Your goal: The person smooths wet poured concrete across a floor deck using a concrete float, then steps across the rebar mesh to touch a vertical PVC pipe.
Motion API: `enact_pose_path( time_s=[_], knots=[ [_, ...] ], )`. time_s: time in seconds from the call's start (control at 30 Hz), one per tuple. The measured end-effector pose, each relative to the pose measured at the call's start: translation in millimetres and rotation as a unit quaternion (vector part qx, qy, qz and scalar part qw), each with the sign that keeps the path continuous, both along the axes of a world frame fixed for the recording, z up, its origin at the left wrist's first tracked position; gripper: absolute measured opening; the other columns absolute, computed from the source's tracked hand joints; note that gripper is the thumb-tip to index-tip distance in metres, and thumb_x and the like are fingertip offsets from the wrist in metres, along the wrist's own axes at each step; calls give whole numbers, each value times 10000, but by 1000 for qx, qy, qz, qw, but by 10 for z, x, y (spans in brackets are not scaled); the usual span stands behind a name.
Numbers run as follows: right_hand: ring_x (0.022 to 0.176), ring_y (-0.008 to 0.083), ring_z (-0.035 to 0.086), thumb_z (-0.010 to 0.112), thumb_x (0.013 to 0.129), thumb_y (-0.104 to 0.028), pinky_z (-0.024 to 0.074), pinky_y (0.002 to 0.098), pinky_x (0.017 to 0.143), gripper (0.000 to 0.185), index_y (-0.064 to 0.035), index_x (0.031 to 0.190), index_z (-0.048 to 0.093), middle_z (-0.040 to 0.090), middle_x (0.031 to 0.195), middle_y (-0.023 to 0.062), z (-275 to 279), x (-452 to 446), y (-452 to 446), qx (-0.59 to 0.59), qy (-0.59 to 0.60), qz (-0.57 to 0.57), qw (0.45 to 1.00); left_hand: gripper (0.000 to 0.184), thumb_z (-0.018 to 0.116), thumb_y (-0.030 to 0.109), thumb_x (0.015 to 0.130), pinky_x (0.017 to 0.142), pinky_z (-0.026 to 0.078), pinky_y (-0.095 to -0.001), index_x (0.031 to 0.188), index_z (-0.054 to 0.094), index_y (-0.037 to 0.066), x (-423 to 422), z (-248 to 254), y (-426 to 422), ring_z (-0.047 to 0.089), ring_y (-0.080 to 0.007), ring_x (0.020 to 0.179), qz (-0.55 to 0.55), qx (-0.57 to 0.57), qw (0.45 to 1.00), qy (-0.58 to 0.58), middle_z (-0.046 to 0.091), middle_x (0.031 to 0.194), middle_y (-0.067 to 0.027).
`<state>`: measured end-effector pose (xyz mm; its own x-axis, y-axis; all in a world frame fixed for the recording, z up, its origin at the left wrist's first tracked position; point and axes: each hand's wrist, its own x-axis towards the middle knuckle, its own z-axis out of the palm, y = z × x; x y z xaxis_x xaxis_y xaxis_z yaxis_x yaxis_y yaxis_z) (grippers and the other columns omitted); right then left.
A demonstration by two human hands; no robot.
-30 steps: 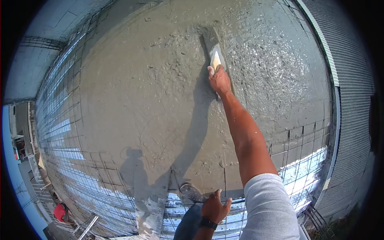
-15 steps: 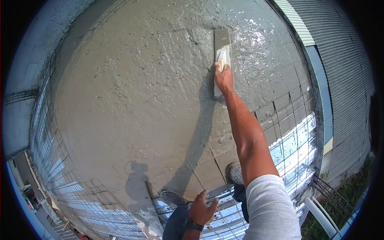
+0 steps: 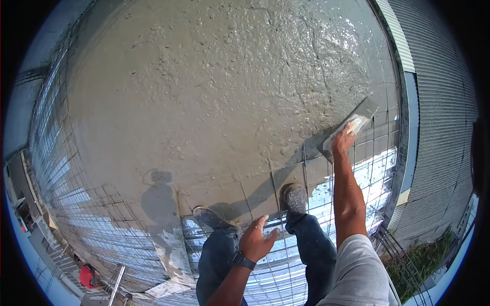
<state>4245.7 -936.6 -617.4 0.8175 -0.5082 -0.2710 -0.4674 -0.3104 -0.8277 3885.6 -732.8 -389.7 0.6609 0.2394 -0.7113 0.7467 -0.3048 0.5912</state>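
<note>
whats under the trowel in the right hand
Wet concrete shows beside the trowel, which the right hand grips. The patch directly beneath is covered, so how smooth or rough it is cannot be seen.

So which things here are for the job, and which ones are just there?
Part of the job, it seems:
the long float in the right hand
the wet concrete
the steel mesh
the shiny sheets under the mesh

Probably just there:
the dark wristband
the green plants
the corrugated surface on the picture's right side
</note>
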Motion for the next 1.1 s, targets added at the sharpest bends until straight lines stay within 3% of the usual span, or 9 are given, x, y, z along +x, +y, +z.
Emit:
enact_pose_path(
  time_s=[0.2,0.23,0.27,0.3,0.37,0.47,0.53,0.8,1.1],
  knots=[
    [617,72,470,578,995,-476,391,270,534,423,-55,1038,567,482,715,-31,493,-1773,498,19,101,270,957,542,708,417,857,833,542,-428,1214,618,20,-233,-94,-46,689,-352,961,-20,-22,998,61,708,1061,-189],
    [649,126,509,574,1000,-445,446,318,577,431,-40,1146,562,547,745,40,618,-2039,796,33,106,344,933,526,706,419,856,831,543,-434,1190,634,19,-328,-179,-84,688,-356,961,-38,-23,997,70,710,1056,-194],
    [810,391,648,535,993,-470,491,462,731,549,10,1258,499,640,915,270,854,-2224,1157,-5,147,415,898,512,703,421,855,830,544,-439,1165,651,17,-392,-217,-105,687,-360,962,-54,-22,995,78,711,1050,-198],
    [851,485,657,539,976,-508,503,514,730,636,12,1331,453,652,955,316,641,-2523,1369,-25,83,483,871,475,667,441,861,825,546,-462,1108,684,36,-291,-89,-24,680,-374,973,-88,-29,986,142,713,1038,-201],
    [844,489,662,519,964,-553,513,551,745,730,11,1409,390,665,959,317,641,-2829,1981,-42,172,603,778,483,637,465,869,826,546,-468,1124,679,57,-316,-49,17,682,-361,991,-168,-45,967,184,714,1048,-189],
    [774,459,667,487,980,-545,507,552,677,599,-38,1296,432,682,917,263,586,-3046,2838,-14,181,717,673,511,612,499,869,819,551,-477,1171,653,89,-426,-77,2,681,-361,1006,-228,-50,957,174,708,1089,-175],
    [738,441,665,468,997,-515,502,551,649,542,-17,1209,447,683,932,243,275,-3222,3326,-38,82,723,684,598,644,534,833,820,551,-498,1210,631,70,-703,-200,-30,677,-383,1002,-185,-77,973,111,694,1112,-193],
    [758,456,674,482,992,-528,517,541,670,524,-28,1147,453,691,870,247,216,-2500,2705,-128,103,623,765,514,630,441,877,849,545,-487,1182,645,28,-476,-115,65,670,-401,1009,-97,-61,982,148,681,1111,-230],
    [714,513,636,498,975,-557,483,582,640,619,-33,1292,402,650,747,300,59,-1778,1547,-219,111,479,843,476,677,359,865,913,523,-452,1208,638,31,-535,-161,84,643,-375,1094,-44,-80,989,118,671,1188,-212]
  ],
)
